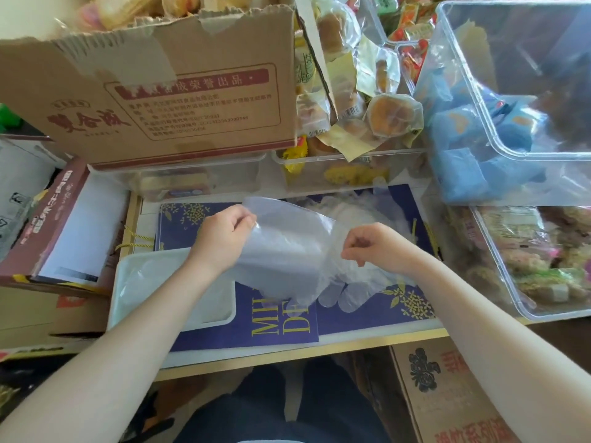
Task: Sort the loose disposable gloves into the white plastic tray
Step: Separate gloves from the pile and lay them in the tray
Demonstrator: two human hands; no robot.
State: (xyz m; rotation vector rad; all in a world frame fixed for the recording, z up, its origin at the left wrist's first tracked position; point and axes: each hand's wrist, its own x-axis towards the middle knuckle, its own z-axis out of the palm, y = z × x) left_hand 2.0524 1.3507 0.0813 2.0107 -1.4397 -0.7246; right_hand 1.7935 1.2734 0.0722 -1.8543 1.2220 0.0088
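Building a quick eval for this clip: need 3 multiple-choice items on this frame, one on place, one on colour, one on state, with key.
1. Where does the white tray lie relative to the hands?
A. under the left forearm
B. on the cardboard box
C. inside the clear bin

2. What colour is the mat under the gloves?
A. red
B. dark blue with yellow print
C. plain white

3. What is the left hand doing?
A. resting flat
B. pinching a clear glove
C. hanging idle

Key: A, the tray sits at left under that forearm; B, the mat shows blue with yellow flowers; B, the fingers hold the glove by its edge.
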